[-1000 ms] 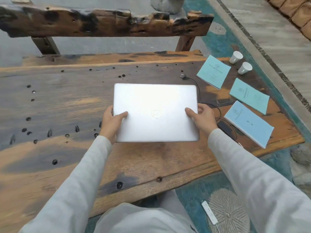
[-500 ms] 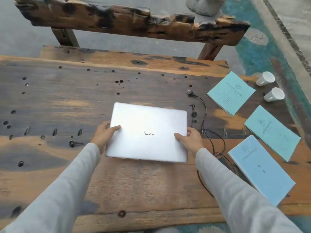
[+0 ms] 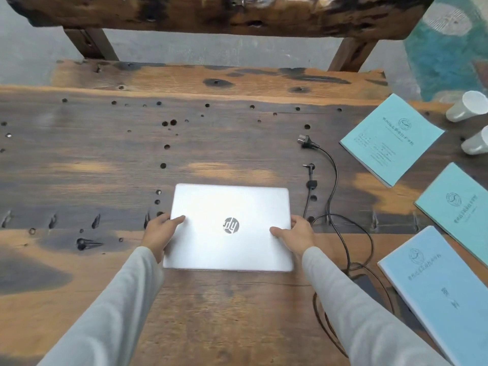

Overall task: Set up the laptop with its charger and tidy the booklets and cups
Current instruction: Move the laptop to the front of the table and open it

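Change: a second ago the laptop is held up close to the camera; now it lies lower and flat, seemingly set down on the table.
Meaning for the task: the laptop looks placed. Its lid is not yet opened, and the charger is not yet plugged in.
Laptop position: near the middle of the front half of the table, lid closed, logo facing up, with the cable just to its right.
Left hand: grips the laptop's left edge, with the thumb laid on the lid and the fingers curled round the side.
Right hand: grips the right edge the same way, thumb on top.
Laptop surface: smooth, silvery, rounded corners, bright with glare.
Cable: thin, black and looping loosely, ending in a wall plug and a small round tip, both lying free on the wood.
Table: rough dark planks, worn to orange patches, pocked with round holes.
Booklets: three thin, flat paper covers lie apart along the right side, two greenish and one pale blue.
Cups: two small, plain white cups at the far right edge, untouched.
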The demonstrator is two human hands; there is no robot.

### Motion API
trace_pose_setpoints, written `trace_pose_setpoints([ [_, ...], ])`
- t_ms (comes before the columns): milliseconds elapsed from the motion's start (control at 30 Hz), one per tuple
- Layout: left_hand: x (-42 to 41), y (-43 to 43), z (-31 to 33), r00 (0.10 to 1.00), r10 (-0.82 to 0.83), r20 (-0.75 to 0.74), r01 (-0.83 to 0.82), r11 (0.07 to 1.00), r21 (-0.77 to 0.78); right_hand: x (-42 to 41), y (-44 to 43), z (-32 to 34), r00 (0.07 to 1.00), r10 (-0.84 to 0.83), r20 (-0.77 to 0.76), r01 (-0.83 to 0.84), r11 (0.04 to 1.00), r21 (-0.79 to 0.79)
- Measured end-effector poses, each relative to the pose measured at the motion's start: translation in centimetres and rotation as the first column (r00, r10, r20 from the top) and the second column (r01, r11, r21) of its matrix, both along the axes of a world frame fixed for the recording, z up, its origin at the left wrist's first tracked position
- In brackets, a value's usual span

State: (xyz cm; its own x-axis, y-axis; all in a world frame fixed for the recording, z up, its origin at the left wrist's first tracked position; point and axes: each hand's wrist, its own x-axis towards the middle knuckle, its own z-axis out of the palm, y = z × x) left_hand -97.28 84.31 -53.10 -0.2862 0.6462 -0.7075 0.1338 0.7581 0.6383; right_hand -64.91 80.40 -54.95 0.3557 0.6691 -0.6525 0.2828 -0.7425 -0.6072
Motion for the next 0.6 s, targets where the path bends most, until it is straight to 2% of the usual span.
trace_pose_setpoints([
  [333,0.5,-0.5,-1.4,0.998,-0.030,-0.049,0.027,0.998,-0.065,0.4,-0.1,-0.7,0.998,0.013,0.064,-0.012,1.000,-0.016],
  [600,0.4,-0.1,-1.3,0.990,-0.031,-0.141,0.022,0.998,-0.066,0.1,0.0,-0.3,0.994,-0.079,0.075,0.080,0.997,-0.013],
])
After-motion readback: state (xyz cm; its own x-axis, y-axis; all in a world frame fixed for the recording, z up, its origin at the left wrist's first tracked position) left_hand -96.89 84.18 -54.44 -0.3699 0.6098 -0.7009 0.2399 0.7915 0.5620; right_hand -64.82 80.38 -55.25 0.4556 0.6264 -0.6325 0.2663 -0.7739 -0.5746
